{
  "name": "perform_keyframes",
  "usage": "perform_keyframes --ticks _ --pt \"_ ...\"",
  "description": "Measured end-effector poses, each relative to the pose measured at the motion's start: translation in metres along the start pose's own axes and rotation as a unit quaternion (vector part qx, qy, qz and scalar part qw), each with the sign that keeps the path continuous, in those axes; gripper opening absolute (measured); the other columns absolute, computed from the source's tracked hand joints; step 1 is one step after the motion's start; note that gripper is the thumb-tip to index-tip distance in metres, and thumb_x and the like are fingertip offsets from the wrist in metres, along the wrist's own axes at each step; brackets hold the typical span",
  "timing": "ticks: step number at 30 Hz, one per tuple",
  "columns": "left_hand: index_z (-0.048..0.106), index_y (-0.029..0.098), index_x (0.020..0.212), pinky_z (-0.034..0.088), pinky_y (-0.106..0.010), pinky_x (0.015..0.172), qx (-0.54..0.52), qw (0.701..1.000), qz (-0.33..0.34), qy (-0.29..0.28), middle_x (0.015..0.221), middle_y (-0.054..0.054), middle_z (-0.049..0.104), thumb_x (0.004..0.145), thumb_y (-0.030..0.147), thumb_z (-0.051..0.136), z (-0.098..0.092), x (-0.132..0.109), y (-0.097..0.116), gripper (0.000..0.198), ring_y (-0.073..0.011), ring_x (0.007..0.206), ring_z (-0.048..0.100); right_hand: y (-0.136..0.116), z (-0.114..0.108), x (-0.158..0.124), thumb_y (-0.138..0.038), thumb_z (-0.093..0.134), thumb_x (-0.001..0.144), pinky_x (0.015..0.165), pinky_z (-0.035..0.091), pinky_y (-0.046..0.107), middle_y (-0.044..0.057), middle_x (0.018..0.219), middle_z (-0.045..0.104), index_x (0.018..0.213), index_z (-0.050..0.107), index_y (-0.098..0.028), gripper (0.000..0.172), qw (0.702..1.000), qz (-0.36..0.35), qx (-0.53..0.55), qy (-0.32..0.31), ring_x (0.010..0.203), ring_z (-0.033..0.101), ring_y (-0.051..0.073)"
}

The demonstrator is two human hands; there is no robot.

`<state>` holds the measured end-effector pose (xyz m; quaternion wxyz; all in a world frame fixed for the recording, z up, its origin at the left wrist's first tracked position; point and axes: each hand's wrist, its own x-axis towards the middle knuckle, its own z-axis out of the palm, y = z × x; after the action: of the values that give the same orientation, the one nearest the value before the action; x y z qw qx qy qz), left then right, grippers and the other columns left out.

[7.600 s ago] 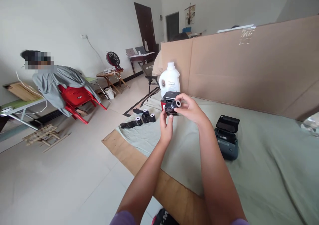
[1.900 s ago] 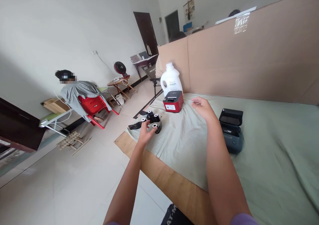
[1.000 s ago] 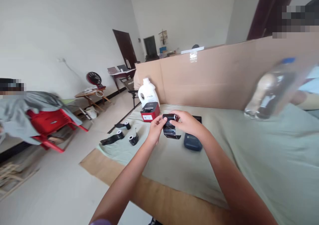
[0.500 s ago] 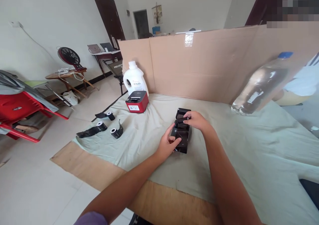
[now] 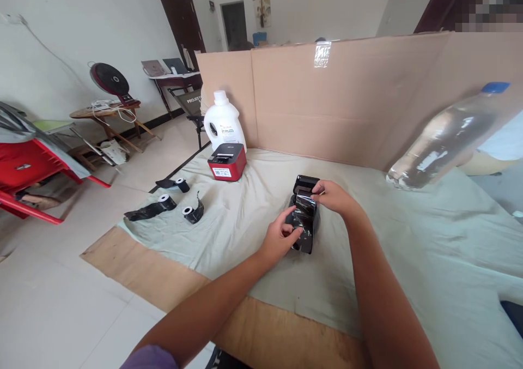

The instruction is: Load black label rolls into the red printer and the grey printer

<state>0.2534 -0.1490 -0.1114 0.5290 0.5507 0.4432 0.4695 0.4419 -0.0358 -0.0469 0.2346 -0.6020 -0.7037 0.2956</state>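
The black roll (image 5: pixel 305 195) sits at the opening of the dark device (image 5: pixel 307 182), beneath its raised lid, with a glossy strip (image 5: pixel 304 216) draped down the front. The right hand (image 5: pixel 333 199) pinches the roll's right end between thumb and fingers; the left hand (image 5: pixel 280 238) has thumb and forefinger apart, touching the strip, though I cannot tell whether it grips.

All this is on a counter (image 5: pixel 278 328) whose bare wooden edge runs along the near side. A pale green cloth (image 5: pixel 314 287) covers the rest, lightly creased. Toward its left corner lie three loose rolls (image 5: pixel 195 212) with short tails. Behind them, a red-and-black box (image 5: pixel 227 168) stands just before a white jug (image 5: pixel 225 122). A tall cardboard sheet (image 5: pixel 327 99) walls the back, and a clear bottle (image 5: pixel 445 137) with a blue cap tilts at the right.

Beyond are a tiled floor (image 5: pixel 61 292), a red chair (image 5: pixel 24 164), a fan (image 5: pixel 109 79) on a small wooden table (image 5: pixel 84 113), a folding chair (image 5: pixel 193 104), a dark door (image 5: pixel 175 9) and white walls (image 5: pixel 81 20).
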Motion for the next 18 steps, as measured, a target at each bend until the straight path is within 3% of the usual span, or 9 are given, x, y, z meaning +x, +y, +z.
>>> perform_keyframes --ticks 5,10,18 --pt "0.043 0.018 0.148 0.03 -0.02 0.049 -0.011 1.0 -0.014 -0.002 0.051 0.013 0.032 0.084 0.04 0.07 -0.001 0.0 -0.002 0.073 -0.0063 0.044 0.029 -0.006 0.009 0.0 -0.012 0.063 0.075 0.071 0.044 0.027 0.004 0.084 0.069 0.08 0.062 -0.02 0.009 0.997 -0.014 -0.065 0.037 0.079 0.062 0.018" --pt "0.034 0.02 0.154 0.031 -0.019 0.049 -0.018 1.0 -0.017 -0.009 0.051 0.013 0.036 0.085 0.04 0.069 -0.001 0.0 -0.001 0.081 -0.006 0.044 0.03 -0.003 0.009 0.0 -0.013 0.061 0.076 0.069 0.045 0.026 0.002 0.082 0.068 0.084 0.063 -0.021 0.011 0.999 -0.019 -0.042 0.022 0.075 0.061 0.017" --pt "0.037 0.018 0.152 0.03 -0.02 0.049 -0.023 1.0 -0.017 -0.011 0.051 0.013 0.033 0.084 0.04 0.069 -0.001 0.0 0.001 0.079 -0.0063 0.045 0.03 0.005 0.017 0.005 -0.007 0.061 0.074 0.074 0.046 0.026 0.004 0.09 0.069 0.085 0.063 -0.02 0.017 0.998 -0.031 -0.044 0.013 0.084 0.063 0.017"
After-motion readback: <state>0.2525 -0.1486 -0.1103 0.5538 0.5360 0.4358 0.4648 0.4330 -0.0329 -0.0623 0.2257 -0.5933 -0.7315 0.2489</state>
